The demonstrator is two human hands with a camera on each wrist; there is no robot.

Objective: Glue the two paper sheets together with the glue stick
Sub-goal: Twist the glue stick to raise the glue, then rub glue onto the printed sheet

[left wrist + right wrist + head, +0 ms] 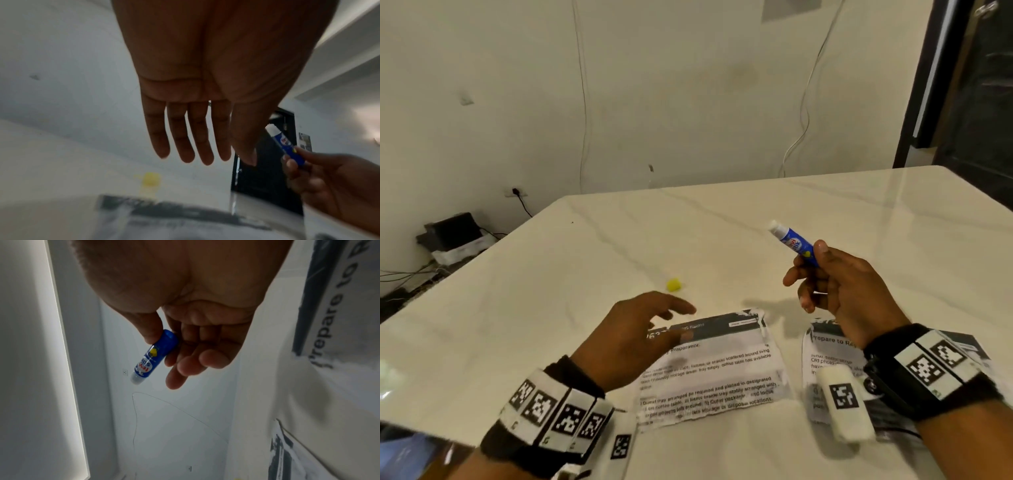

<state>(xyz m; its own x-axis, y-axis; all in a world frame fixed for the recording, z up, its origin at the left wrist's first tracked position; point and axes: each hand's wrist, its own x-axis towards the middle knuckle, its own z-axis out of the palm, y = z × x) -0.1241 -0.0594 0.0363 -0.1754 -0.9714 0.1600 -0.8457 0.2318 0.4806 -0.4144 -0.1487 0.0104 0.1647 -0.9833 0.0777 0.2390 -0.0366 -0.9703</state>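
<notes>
Both hands are raised above the pale marble-patterned table (pixel 722 219). The left hand (pixel 630 337) is spread flat, palm down, its fingers straight and slightly apart; it hovers over the top left corner of the left printed paper sheet (pixel 719 370), a white page with a dark header band and lines of black text. Whether a fingertip touches the paper cannot be told; the left wrist view shows the palm and all the fingers (pixel 180 138) stretched out and gripping nothing.

The right hand (pixel 839 287) holds the blue glue stick with a white and red label (pixel 796 245) up in the air, well clear of the table. The thumb presses the lower part of the tube against the curled forefinger, while the remaining fingers hang loosely bent beneath it. The stick's uncapped whitish tip points up and away to the left. In the right wrist view the thumb sits on the blue base of the tube (pixel 156 353).

A second printed paper sheet (pixel 825 346) lies flat on the table beneath the right wrist, just beside the first and apart from it. A small yellow cap (pixel 674 284) rests on the table beyond the left hand's fingertips.
</notes>
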